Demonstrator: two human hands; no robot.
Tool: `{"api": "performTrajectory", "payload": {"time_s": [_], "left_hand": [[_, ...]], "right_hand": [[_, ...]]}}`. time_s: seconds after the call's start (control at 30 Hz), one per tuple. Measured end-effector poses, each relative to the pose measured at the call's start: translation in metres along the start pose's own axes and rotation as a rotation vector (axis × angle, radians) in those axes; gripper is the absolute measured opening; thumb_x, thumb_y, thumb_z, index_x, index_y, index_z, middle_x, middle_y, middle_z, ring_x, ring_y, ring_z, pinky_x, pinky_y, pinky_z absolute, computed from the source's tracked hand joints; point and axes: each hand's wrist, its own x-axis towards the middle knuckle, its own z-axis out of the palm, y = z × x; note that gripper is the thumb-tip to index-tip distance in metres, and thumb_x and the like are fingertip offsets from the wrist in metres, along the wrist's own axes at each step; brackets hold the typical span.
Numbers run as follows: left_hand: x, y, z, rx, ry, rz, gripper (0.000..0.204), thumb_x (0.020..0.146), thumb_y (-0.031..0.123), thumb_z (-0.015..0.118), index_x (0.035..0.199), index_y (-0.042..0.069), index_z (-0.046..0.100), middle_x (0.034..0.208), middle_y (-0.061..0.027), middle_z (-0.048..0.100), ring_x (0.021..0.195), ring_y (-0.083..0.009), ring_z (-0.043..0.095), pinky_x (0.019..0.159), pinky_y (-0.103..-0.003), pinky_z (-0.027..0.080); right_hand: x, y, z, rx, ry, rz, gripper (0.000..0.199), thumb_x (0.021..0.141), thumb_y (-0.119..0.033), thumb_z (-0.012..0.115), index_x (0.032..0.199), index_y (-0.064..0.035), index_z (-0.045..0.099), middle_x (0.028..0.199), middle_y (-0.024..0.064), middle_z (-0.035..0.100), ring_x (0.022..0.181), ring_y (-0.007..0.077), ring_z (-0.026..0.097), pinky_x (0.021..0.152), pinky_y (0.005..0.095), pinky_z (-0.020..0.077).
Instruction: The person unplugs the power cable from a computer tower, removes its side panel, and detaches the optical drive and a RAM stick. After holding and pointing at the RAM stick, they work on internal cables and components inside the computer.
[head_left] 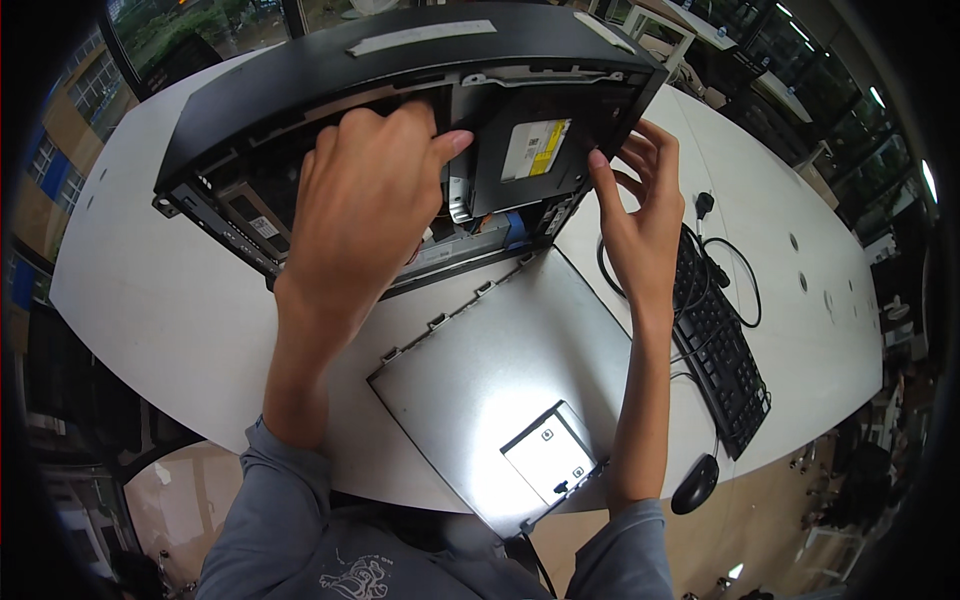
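A black, box-shaped metal computer case [420, 62] is standing on the white tabletop [160, 300], its open side facing the person. In front of the case a flat silver metal panel [480, 350] is lying; the right forearm is crossing above its right edge. To the right of the case a long black keyboard [720, 365] is resting among thin black cables [757, 290], and a rounded black mouse [695, 484] is sitting nearer than the case. The case is containing a flat black drive unit [535, 195] and a small blue part [516, 230]. The left hand [370, 180] is reaching into the case, blocking its middle; its fingertips are hidden, so I cannot tell its grip. The right hand's [645, 215] grip is holding the case's right edge.
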Motion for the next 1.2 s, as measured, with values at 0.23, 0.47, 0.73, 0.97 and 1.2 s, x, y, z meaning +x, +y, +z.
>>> {"api": "performTrajectory", "payload": {"time_s": [0.23, 0.47, 0.73, 0.97, 1.2], "left_hand": [[0.003, 0.003, -0.006, -0.239, -0.091, -0.114, 0.035, 0.095, 0.020, 0.067, 0.070, -0.001, 0.054, 0.044, -0.0069, 0.045, 0.037, -0.0161, 0.035, 0.046, -0.033, 0.031], [0.001, 0.008, -0.008, -0.022, -0.081, -0.067, 0.033, 0.093, 0.021, 0.069, 0.071, 0.001, 0.056, 0.047, -0.0078, 0.046, 0.043, -0.0226, 0.039, 0.051, -0.036, 0.035], [-0.001, 0.005, -0.006, -0.002, -0.075, -0.013, 0.030, 0.092, 0.021, 0.070, 0.072, 0.002, 0.057, 0.051, -0.0083, 0.051, 0.045, -0.0234, 0.039, 0.054, -0.037, 0.037], [0.002, 0.011, -0.012, -0.056, -0.174, -0.166, 0.030, 0.092, 0.023, 0.070, 0.075, 0.003, 0.057, 0.049, -0.0063, 0.051, 0.047, -0.0232, 0.040, 0.060, -0.035, 0.038], [-0.002, 0.008, -0.008, 0.007, -0.114, -0.110, 0.029, 0.092, 0.024, 0.069, 0.076, 0.003, 0.057, 0.051, -0.0062, 0.051, 0.050, -0.0254, 0.039, 0.063, -0.037, 0.039]], "right_hand": [[0.001, 0.001, -0.002, 0.082, -0.044, 0.060, 0.045, 0.094, -0.020, 0.067, 0.130, -0.0003, 0.047, 0.116, 0.0216, 0.067, 0.111, 0.0292, 0.066, 0.095, 0.0424, 0.0540], [0.001, -0.002, 0.000, 0.058, -0.013, 0.020, 0.038, 0.093, -0.010, 0.066, 0.123, 0.0035, 0.047, 0.110, 0.0246, 0.068, 0.107, 0.0328, 0.068, 0.089, 0.0416, 0.0564], [0.000, -0.003, -0.003, -0.004, -0.026, 0.034, 0.038, 0.094, -0.013, 0.065, 0.124, 0.0012, 0.048, 0.111, 0.0235, 0.069, 0.109, 0.0328, 0.067, 0.090, 0.0423, 0.0561], [0.000, -0.004, -0.001, -0.019, -0.012, 0.022, 0.039, 0.094, -0.015, 0.066, 0.125, 0.0012, 0.048, 0.111, 0.0235, 0.068, 0.107, 0.0321, 0.068, 0.089, 0.0423, 0.0571], [-0.002, -0.003, -0.001, -0.066, -0.009, 0.019, 0.042, 0.094, -0.019, 0.067, 0.126, 0.0004, 0.048, 0.112, 0.0238, 0.068, 0.108, 0.0325, 0.067, 0.089, 0.0424, 0.0570]]}}
